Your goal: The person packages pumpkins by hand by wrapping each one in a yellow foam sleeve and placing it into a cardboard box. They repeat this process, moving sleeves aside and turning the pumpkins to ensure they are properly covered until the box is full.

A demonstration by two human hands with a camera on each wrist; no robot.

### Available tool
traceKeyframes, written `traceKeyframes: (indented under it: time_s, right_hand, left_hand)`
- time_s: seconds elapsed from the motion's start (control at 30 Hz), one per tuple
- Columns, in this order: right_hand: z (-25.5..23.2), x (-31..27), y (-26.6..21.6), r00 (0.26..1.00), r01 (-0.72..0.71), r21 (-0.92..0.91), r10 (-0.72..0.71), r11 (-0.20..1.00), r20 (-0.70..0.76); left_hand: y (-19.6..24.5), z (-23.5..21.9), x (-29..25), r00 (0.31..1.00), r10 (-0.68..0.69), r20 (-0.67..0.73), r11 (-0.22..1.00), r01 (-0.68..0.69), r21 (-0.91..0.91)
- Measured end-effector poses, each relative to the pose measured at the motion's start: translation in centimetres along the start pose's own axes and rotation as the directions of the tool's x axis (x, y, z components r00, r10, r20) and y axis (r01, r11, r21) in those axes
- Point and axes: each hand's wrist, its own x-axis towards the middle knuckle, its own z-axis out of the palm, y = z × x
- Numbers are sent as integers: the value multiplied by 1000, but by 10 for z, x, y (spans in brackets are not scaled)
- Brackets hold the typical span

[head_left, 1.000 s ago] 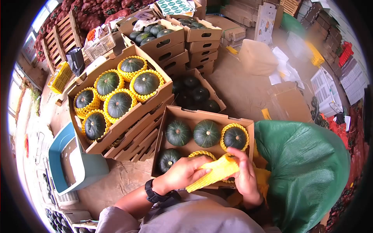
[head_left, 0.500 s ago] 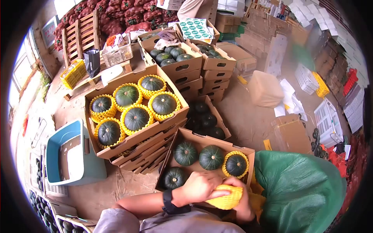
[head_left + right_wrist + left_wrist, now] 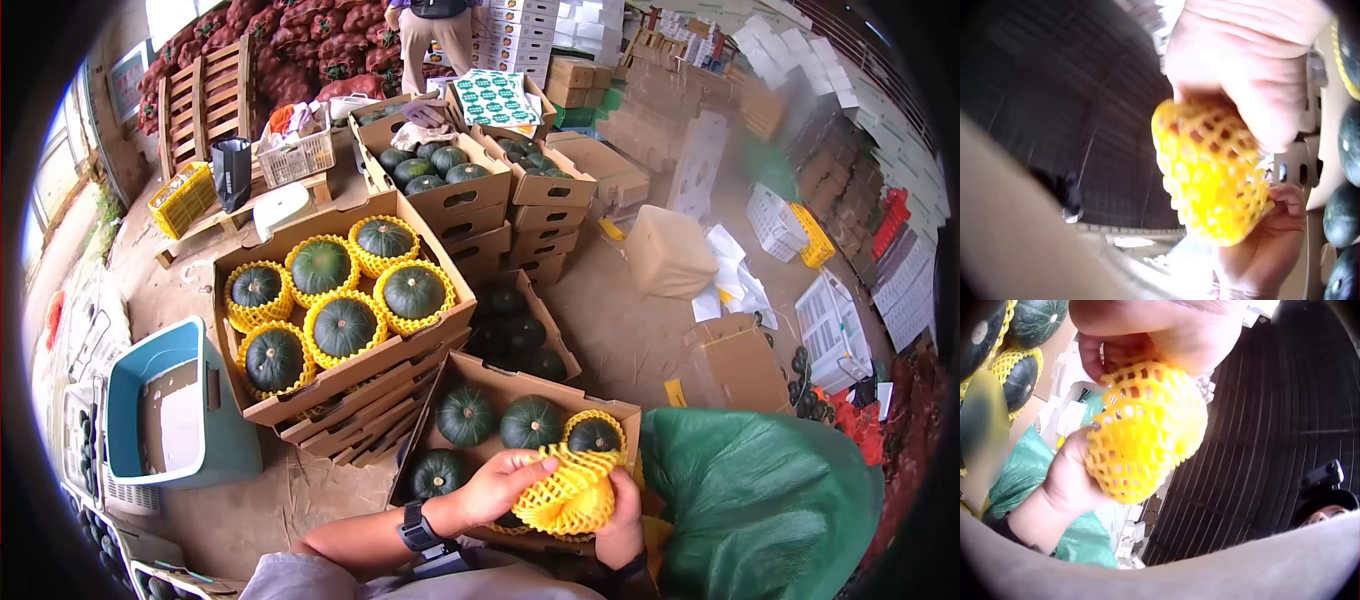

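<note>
Both hands hold a yellow foam net sleeve (image 3: 566, 492), spread into a wide cup, over the near side of an open cardboard box (image 3: 612, 404). My left hand (image 3: 498, 490) pinches its left rim with thumb and fingers. On the other side, my right hand (image 3: 622, 522) grips it, as the left wrist view also shows, fingers around the mesh (image 3: 1138, 437). Behind the sleeve sits a dark green pumpkin (image 3: 593, 433) in its own yellow net. Bare pumpkins (image 3: 465, 416) stand beside it in the box; the sleeve and hands hide part of the near row.
To the left, a stack of boxes is topped by netted pumpkins (image 3: 343, 327). A blue tub (image 3: 225, 420) stands near it. Green woven sacking (image 3: 760, 500) bulges at my right. Farther back are more boxes of pumpkins (image 3: 446, 160) and a standing person (image 3: 436, 45).
The sleeve was flat and folded, then bunched between both hands; now its mesh is stretched out into a cup. The head view has tilted up, bringing the standing person into sight.
</note>
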Motion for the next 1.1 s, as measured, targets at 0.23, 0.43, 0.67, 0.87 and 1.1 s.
traceKeyframes:
  time_s: [0.23, 0.43, 0.67, 0.87, 1.1]
  right_hand:
    - [52, -10, -8, 942, 336, -446, -292, 829, 166]
    - [81, -15, 8, 974, 107, -940, 153, 323, 164]
    - [58, 9, 66, 964, -259, -224, 237, 940, -119]
    - [48, 86, 16, 994, -104, -710, -54, -697, -93]
    - [45, 99, 22, 964, -252, -916, 4, -313, -266]
  left_hand:
    - [16, 3, -22, 606, 717, 344, -82, -417, 905]
    - [-1, -37, -23, 977, 148, 155, 880, -201, 430]
    - [-26, -57, -36, 934, 278, 224, 859, -138, -493]
    - [-20, -71, -30, 948, 188, -255, 903, -269, -334]
    - [-23, -63, -27, 961, 86, -263, 985, -121, -122]
